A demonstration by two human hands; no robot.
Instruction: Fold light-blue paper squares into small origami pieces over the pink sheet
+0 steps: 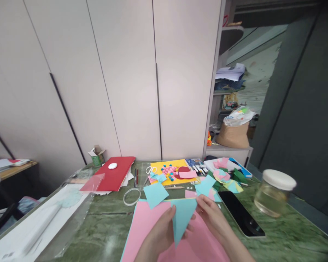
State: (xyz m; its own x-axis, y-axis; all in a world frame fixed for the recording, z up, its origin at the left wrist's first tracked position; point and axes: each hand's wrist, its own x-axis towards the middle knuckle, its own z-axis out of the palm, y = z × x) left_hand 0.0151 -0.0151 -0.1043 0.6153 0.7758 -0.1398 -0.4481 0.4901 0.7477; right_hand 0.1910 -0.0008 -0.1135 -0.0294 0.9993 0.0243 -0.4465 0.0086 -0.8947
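Note:
A light blue sheet of paper folded to a triangle (pixel 183 217) is held up between both hands, over a pink sheet (pixel 149 216) lying on the table. My left hand (pixel 164 227) grips its left side, thumb in front and fingers behind. At the upper right corner my right hand (pixel 207 209) pinches the paper between thumb and fingers. A flat light blue square (pixel 155 194) lies just beyond the left hand, partly on the pink sheet. Beyond the right hand are more light blue paper pieces (pixel 206 185).
A black phone (pixel 241 214) and a lidded jar of liquid (pixel 274 194) stand right. Left are a tape roll (pixel 131 197), a red folder (pixel 114 178) and clear plastic film (pixel 79 218). Scissors (pixel 151 170) and a yellow sheet with small pompoms (pixel 169 171) lie at the back.

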